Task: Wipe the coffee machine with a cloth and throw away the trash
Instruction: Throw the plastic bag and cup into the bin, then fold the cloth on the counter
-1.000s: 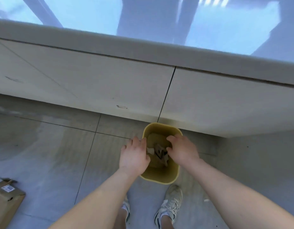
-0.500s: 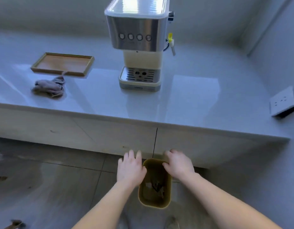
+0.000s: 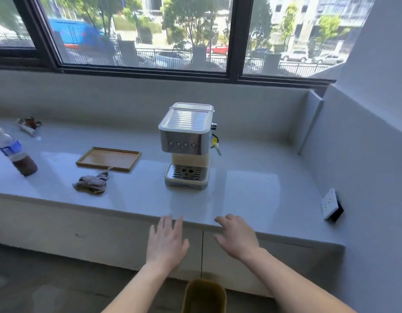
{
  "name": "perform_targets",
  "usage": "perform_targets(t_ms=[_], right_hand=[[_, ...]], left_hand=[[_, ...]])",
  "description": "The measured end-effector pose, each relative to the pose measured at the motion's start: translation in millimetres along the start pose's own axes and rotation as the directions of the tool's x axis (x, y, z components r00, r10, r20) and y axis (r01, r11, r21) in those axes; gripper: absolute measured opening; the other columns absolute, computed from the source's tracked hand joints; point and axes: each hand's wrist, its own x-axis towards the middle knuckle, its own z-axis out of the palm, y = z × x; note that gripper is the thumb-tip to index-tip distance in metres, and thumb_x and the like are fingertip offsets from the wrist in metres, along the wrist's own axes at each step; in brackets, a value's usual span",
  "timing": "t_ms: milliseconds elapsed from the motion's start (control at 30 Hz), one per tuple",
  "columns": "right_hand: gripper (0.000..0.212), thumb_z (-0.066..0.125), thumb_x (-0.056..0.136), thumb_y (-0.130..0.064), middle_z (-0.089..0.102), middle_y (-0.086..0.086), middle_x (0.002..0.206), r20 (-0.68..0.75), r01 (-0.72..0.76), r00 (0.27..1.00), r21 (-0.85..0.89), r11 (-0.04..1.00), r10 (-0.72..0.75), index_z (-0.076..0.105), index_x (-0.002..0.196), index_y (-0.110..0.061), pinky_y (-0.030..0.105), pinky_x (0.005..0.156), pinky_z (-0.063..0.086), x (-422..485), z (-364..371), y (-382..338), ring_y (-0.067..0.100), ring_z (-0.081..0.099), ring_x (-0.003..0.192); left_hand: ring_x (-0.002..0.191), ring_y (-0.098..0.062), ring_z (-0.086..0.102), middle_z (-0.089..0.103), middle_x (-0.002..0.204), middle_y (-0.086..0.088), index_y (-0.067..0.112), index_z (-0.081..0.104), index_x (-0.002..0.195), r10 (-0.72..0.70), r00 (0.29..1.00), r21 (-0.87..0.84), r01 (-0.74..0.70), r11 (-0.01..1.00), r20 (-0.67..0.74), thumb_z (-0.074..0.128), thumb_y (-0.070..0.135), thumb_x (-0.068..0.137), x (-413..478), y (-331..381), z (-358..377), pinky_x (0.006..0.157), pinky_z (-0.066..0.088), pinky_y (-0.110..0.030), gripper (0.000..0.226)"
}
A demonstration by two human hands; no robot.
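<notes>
Both hands are empty. The left hand (image 3: 166, 242) is flat with its fingers spread, and the right hand (image 3: 237, 237) is loosely open with the fingers slightly bent. They hover side by side in front of the coffee machine (image 3: 186, 145), at the front edge of the counter (image 3: 252, 188). Whether the fingertips touch that edge cannot be told.

A second ago both hands were down at the rim of the yellow bin (image 3: 203, 297), over crumpled trash inside it. They have since lifted away holding nothing, and the view has risen from the floor to the counter. The throwing-away part therefore looks done. The bin stands on the floor below and in front of the coffee machine, close against the cabinet face and between the forearms.

The cloth (image 3: 90, 184) lies bunched on the counter to the left of the coffee machine, just in front of a wooden tray (image 3: 108, 159). It is well apart from either hand, and nothing here shows whether the wiping is finished.

To the right of the coffee machine the counter runs bare to the side wall, where a socket block (image 3: 329, 203) juts out. Further left of the coffee machine, beyond the tray, a bottle (image 3: 17, 154) stands, so a reach for the cloth would best cross the front strip of the counter.
</notes>
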Motion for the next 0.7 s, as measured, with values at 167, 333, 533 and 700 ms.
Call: perform_targets(t_ms=[167, 333, 533, 700], right_hand=[[0.054, 0.051, 0.089, -0.05, 0.051, -0.004, 0.13, 0.016, 0.057, 0.998, -0.033, 0.998, -0.057, 0.04, 0.14, -0.035, 0.039, 0.091, 0.047, 19, -41, -21, 0.023, 0.045, 0.123], [0.054, 0.054, 0.087, -0.053, 0.051, -0.006, 0.131, -0.021, 0.123, 0.992, -0.063, 0.99, -0.125, 0.041, 0.137, -0.037, 0.038, 0.091, 0.045, 42, -71, -49, 0.021, 0.043, 0.126], [0.055, 0.053, 0.086, -0.053, 0.052, -0.006, 0.126, -0.051, 0.18, 0.981, -0.089, 0.98, -0.185, 0.042, 0.137, -0.037, 0.036, 0.087, 0.044, 64, -74, -98, 0.022, 0.044, 0.121], [0.056, 0.054, 0.086, -0.054, 0.054, -0.005, 0.127, -0.085, 0.207, 0.973, -0.1, 0.973, -0.215, 0.041, 0.138, -0.037, 0.04, 0.09, 0.047, 84, -58, -159, 0.023, 0.046, 0.119]], left_hand=[[0.151, -0.03, 0.002, 0.006, 0.164, -0.011, 0.026, 0.003, 0.154, -0.036, 0.997, 0.028, 0.038, 0.999, -0.061, 0.033, 0.057, 0.094, 9, -2, -41, 0.119, 0.014, -0.053, 0.074], [0.151, -0.031, -0.004, 0.001, 0.164, -0.011, 0.025, 0.001, 0.154, -0.074, 0.991, 0.048, 0.079, 0.996, -0.108, 0.031, 0.058, 0.095, 14, -18, -76, 0.119, 0.01, -0.056, 0.074], [0.151, -0.031, -0.003, 0.002, 0.164, -0.011, 0.027, 0.0, 0.154, -0.129, 0.981, 0.037, 0.136, 0.99, -0.142, 0.033, 0.058, 0.094, 20, -68, -104, 0.118, 0.009, -0.056, 0.075], [0.15, -0.031, 0.002, 0.009, 0.163, -0.012, 0.026, 0.005, 0.153, -0.121, 0.978, 0.052, 0.131, 0.99, -0.167, 0.036, 0.057, 0.092, 26, -137, -121, 0.117, 0.008, -0.058, 0.075]])
